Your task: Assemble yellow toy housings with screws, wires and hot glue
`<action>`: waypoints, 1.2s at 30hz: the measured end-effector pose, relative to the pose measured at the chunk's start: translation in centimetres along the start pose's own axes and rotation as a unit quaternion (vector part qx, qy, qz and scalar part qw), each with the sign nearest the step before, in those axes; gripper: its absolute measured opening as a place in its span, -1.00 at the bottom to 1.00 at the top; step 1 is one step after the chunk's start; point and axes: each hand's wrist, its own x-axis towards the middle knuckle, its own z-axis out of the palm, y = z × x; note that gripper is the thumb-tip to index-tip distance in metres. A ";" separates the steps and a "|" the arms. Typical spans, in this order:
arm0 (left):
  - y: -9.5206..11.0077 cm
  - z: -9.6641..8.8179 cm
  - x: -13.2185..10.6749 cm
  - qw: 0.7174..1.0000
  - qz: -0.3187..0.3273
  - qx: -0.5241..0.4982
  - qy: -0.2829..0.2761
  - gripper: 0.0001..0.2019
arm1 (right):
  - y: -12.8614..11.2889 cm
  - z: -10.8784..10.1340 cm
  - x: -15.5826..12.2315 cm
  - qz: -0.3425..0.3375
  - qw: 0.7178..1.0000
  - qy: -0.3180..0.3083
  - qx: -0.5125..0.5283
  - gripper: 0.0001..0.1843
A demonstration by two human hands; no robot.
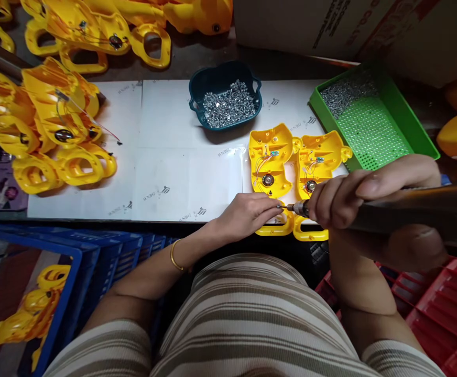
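Observation:
My right hand [338, 201] is wrapped round a dark electric screwdriver [389, 214], held level with its bit pointing left. At the bit's tip, my left hand [246, 214] pinches a tiny metal piece that looks like a screw [279, 206]. Both hands are over the lower part of two yellow plastic shell halves lying side by side, open face up. The left shell half [270, 152] and the right shell half [318, 152] each hold a small green circuit board, thin wires and a round speaker. Their loop handles point toward me, partly covered by my hands.
A dark teal basket [197, 112] of small shiny metal parts stands behind the shells. Right of it is a green tray [405, 125] with screws. Yellow shells [55, 120] are piled at left. A blue crate [75, 267] and red crates [441, 309] flank me below the table.

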 end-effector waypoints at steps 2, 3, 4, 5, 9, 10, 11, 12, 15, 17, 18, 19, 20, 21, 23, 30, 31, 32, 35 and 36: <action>0.1 0.0 0.0 1.000 -0.004 0.005 -0.009 -0.77 | 0.0 0.2 0.1 -0.025 0.999 -0.004 0.035 -0.61; 0.2 0.0 0.0 1.000 -0.006 0.007 -0.011 -0.77 | 0.0 0.4 0.1 -0.034 0.998 -0.001 0.044 -0.57; 0.2 0.1 0.0 1.000 -0.005 0.009 -0.011 -0.76 | -0.1 0.6 0.2 -0.032 0.999 0.004 0.041 -0.54; 0.2 0.1 0.0 1.000 -0.001 0.010 -0.011 -0.75 | -0.2 0.8 0.2 -0.023 0.999 0.011 0.031 -0.53; -0.1 0.2 -0.3 1.000 -0.013 0.017 -0.001 -0.72 | -0.4 1.4 0.4 -0.018 0.999 0.036 -0.014 -0.66; -0.3 0.2 -0.4 0.999 -0.023 0.038 0.017 -0.69 | -0.4 1.4 0.5 -0.032 0.998 0.046 -0.021 -0.68; -0.4 0.3 -0.7 0.996 -0.030 0.071 0.039 -0.66 | -0.3 1.4 0.6 -0.048 0.997 0.057 -0.027 -0.69; -0.5 0.3 -0.9 0.991 -0.031 0.112 0.060 -0.64 | -0.1 1.4 0.8 -0.063 0.995 0.069 -0.034 -0.69; -0.5 0.5 -1.7 0.974 -0.006 0.220 0.054 -0.60 | 0.5 1.2 1.6 -0.111 0.989 0.083 -0.057 -0.70; -0.2 0.8 -2.1 0.968 0.006 0.251 0.004 -0.50 | 1.1 1.0 2.2 -0.139 0.984 0.098 -0.054 -0.73; 0.0 0.9 -2.3 0.965 0.005 0.260 -0.022 -0.43 | 1.5 0.9 2.4 -0.144 0.983 0.104 -0.052 -0.74; 0.2 1.1 -2.4 0.963 0.000 0.265 -0.044 -0.38 | 1.9 0.7 2.6 -0.142 0.983 0.103 -0.052 -0.75; 0.4 1.2 -2.4 0.961 -0.007 0.267 -0.063 -0.33 | 2.3 0.5 2.8 -0.137 0.985 0.094 -0.054 -0.75; 0.6 1.2 -2.4 0.960 -0.014 0.269 -0.082 -0.30 | 2.8 0.4 2.9 -0.137 0.986 0.083 -0.056 -0.74; 0.9 1.2 -2.3 0.956 -0.024 0.271 -0.109 -0.26 | 3.7 0.1 3.1 -0.136 0.987 0.061 -0.067 -0.74; 1.3 0.9 -1.8 0.952 -0.038 0.269 -0.140 -0.21 | 5.7 0.3 3.7 -0.175 0.979 0.074 -0.081 -0.76; 1.4 0.9 -1.8 0.953 -0.039 0.268 -0.138 -0.21 | 5.8 0.4 3.8 -0.176 0.979 0.073 -0.070 -0.76; 1.4 0.9 -1.8 0.954 -0.039 0.266 -0.136 -0.21 | 5.9 0.3 3.8 -0.179 0.979 0.073 -0.058 -0.76; 1.4 1.0 -1.7 0.955 -0.039 0.260 -0.136 -0.22 | 6.1 0.0 3.8 -0.176 0.982 0.060 -0.037 -0.74; 1.4 1.0 -1.7 0.955 -0.039 0.259 -0.138 -0.22 | 6.2 -0.2 3.7 -0.171 0.983 0.052 -0.036 -0.73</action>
